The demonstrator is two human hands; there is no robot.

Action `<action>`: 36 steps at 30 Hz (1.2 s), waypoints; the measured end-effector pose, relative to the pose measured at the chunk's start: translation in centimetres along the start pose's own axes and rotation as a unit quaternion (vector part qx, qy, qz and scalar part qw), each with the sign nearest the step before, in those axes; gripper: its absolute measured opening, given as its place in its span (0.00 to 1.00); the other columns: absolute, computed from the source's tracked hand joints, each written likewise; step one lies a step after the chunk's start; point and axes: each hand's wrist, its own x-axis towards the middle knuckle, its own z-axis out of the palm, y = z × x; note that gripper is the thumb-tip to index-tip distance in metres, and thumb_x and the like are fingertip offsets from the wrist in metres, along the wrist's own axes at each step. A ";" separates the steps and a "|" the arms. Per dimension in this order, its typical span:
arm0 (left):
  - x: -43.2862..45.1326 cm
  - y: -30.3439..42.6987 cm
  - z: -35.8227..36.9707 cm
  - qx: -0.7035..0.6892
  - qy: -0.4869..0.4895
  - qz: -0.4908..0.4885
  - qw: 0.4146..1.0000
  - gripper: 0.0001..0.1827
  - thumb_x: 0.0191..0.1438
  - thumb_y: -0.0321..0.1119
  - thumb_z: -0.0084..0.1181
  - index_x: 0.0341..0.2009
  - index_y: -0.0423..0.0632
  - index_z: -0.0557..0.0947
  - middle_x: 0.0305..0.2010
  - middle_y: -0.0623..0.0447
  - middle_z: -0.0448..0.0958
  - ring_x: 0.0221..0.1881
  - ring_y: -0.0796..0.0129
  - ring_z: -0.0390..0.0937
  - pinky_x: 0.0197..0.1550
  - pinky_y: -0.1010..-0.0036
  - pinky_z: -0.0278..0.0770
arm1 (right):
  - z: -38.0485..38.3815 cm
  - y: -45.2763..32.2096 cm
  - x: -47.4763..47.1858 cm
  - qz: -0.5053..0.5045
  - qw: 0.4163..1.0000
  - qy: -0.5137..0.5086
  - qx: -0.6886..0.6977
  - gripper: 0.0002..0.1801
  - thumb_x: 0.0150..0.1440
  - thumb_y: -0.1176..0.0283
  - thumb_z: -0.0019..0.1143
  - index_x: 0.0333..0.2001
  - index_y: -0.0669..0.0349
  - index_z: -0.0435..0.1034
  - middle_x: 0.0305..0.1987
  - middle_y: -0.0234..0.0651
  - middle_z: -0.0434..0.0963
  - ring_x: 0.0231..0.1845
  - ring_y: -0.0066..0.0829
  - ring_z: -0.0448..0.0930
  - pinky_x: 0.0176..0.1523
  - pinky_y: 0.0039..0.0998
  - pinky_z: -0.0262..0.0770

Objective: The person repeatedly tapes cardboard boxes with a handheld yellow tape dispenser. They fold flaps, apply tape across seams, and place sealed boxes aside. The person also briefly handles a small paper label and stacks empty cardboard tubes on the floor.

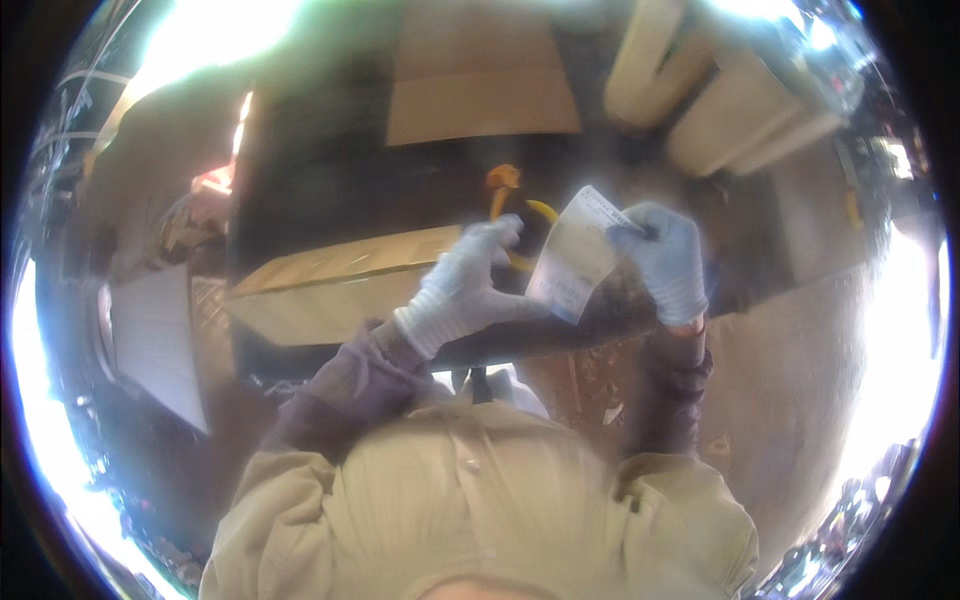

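Observation:
A printed paper label (pixel 576 251) is pinched at its upper right edge by my right hand (pixel 664 255), which wears a pale knitted work glove. My left hand (pixel 465 289), gloved alike, has its fingers apart, with the thumb by the label's lower left corner; I cannot tell whether it touches the paper. Left of that hand lies a long cardboard box (pixel 345 285) with tape along its top. Just beyond the fingers is an orange-and-yellow tool (pixel 504 178), partly hidden and too blurred to name. All of these are over a dark work table (pixel 315 180).
A flat cardboard piece (pixel 484 97) lies at the table's far side. Tall cardboard cartons (pixel 750 112) stand at the far right. A white panel (pixel 157 345) leans at the left. Paper scraps (pixel 613 412) dot the brown floor below the table edge.

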 end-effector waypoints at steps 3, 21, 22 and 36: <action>-2.0 -0.3 -1.8 -0.235 -0.060 -0.229 0.943 0.17 0.53 0.38 0.71 0.42 0.40 0.84 0.34 0.51 0.83 0.33 0.70 0.80 0.37 0.78 0.79 | 6.2 -2.8 -1.2 0.037 0.989 0.111 0.093 0.10 0.55 0.77 0.66 0.41 0.68 0.79 0.36 0.31 0.83 0.34 0.18 0.78 0.39 0.21 0.75; -8.8 -1.2 -11.2 -0.396 0.022 -0.297 0.869 0.14 0.59 0.33 0.65 0.46 0.39 0.84 0.32 0.55 0.82 0.28 0.78 0.77 0.31 0.81 0.76 | 18.3 -3.3 -2.4 0.016 0.983 -0.010 0.183 0.07 0.53 0.75 0.70 0.32 0.68 0.80 0.26 0.30 0.82 0.23 0.15 0.76 0.25 0.21 0.70; -8.7 -1.1 -11.2 -0.393 0.024 -0.305 0.867 0.13 0.59 0.33 0.64 0.46 0.39 0.84 0.32 0.55 0.81 0.28 0.78 0.77 0.31 0.81 0.76 | 18.3 -3.2 -2.3 0.016 0.986 -0.012 0.166 0.07 0.53 0.75 0.70 0.32 0.67 0.80 0.25 0.30 0.81 0.22 0.16 0.76 0.25 0.21 0.70; -8.7 -1.5 -11.0 -0.394 0.021 -0.284 0.874 0.10 0.61 0.35 0.62 0.42 0.42 0.83 0.30 0.56 0.79 0.28 0.77 0.75 0.32 0.81 0.75 | 18.2 -6.0 -2.6 -0.007 0.999 0.036 0.034 0.15 0.49 0.76 0.71 0.41 0.72 0.80 0.37 0.39 0.83 0.35 0.24 0.81 0.37 0.25 0.79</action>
